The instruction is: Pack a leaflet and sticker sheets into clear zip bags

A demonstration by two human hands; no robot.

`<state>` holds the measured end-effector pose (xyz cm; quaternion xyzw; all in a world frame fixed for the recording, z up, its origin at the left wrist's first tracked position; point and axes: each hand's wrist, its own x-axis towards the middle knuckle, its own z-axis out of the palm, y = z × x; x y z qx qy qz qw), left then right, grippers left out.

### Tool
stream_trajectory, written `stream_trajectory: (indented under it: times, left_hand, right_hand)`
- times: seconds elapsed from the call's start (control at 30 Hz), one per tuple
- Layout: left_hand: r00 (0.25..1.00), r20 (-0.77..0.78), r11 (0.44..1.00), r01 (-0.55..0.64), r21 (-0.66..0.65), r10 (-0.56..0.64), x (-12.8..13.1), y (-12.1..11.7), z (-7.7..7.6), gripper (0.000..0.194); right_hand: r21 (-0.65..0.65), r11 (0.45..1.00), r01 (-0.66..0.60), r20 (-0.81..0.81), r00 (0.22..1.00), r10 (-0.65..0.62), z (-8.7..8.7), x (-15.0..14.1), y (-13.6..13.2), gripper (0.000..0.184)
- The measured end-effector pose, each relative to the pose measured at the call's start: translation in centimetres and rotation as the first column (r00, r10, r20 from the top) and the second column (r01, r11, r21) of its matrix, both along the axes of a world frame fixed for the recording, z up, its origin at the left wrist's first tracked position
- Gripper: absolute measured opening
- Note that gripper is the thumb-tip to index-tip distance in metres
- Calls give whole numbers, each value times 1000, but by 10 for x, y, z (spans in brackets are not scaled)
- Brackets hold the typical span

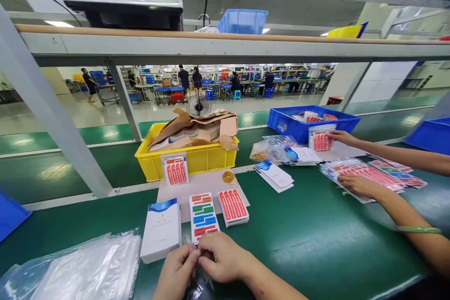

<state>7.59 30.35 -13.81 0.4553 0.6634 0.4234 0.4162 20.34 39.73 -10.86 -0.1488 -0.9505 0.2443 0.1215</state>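
At the near table edge, my left hand (pixel 178 269) and my right hand (pixel 225 257) meet, fingertips pinched close together on a clear plastic bag (pixel 199 286). The bag hangs below them against a dark background, and its contents cannot be made out. Just beyond my fingers lies a sheet of colored stickers (pixel 204 214). To its left is a stack of white booklets (pixel 162 225) with blue tops. A stack of red-and-white sticker cards (pixel 233 207) sits to its right. Flat clear bags (pixel 91 267) are piled at the left.
A yellow bin (pixel 190 165) holds torn brown paper, with a bagged sticker card (pixel 176 170) leaning on it. Gold rings (pixel 228 177) and folded booklets (pixel 274 174) lie nearby. At right, a co-worker's hands (pixel 362 185) handle sticker sheets by a blue bin (pixel 281 124). A shelf (pixel 225 47) crosses overhead.
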Motion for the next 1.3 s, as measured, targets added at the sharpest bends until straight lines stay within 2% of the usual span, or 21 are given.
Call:
stream_trajectory:
  times: [0.17, 0.43, 0.57, 0.73, 0.83, 0.9, 0.97, 1.07, 1.17, 1.23, 1.3]
  left_hand:
    - [998, 25, 997, 58, 48, -59, -1, -1, 3, 39]
    - [998, 26, 997, 52, 59, -54, -2, 0, -4, 34]
    - [997, -38, 995, 70, 75, -67, -1, 1, -2, 34]
    - [974, -227, 991, 54, 125, -24, 0, 0, 5, 31]
    - [973, -227, 993, 69, 95, -46, 0, 0, 4, 30]
    - [984, -178, 994, 43, 97, -25, -1, 0, 2, 31]
    - [995, -88, 994, -30, 107, 40, -4, 2, 1, 32]
    - [984, 134, 990, -125, 71, 115, -9, 5, 0, 34]
    - [946, 297, 989, -144, 24, 131, -13, 6, 3, 33]
    - [956, 264, 989, -142, 33, 128, -14, 4, 8, 33]
    - [987, 92, 973, -149, 175, 134, -15, -1, 14, 31]
  right_hand:
    - [-45, 999, 10, 8, 1000, -9, -2, -1, 0, 6]
    - [40, 999, 1, -2, 1000, 0, -4, -1, 1, 3]
    - [110, 994, 22, -14, 1000, -21, -7, -4, 0, 11]
    - [182, 962, 201, -89, 978, -188, -14, -10, -1, 15]
    - [192, 926, 326, -132, 943, -305, -13, -10, 4, 19]
    - [194, 916, 352, -163, 932, -323, -9, -7, 5, 22]
    - [198, 938, 283, -207, 948, -242, -5, -6, 1, 18]
    - [242, 963, 119, -242, 968, -59, -1, -5, -9, 31]
    - [283, 955, 86, -204, 979, -28, -1, -4, -12, 18]
    - [242, 967, 85, -185, 982, -40, 0, -3, -6, 16]
    - [141, 989, 52, -171, 985, -27, 4, 0, 2, 19]
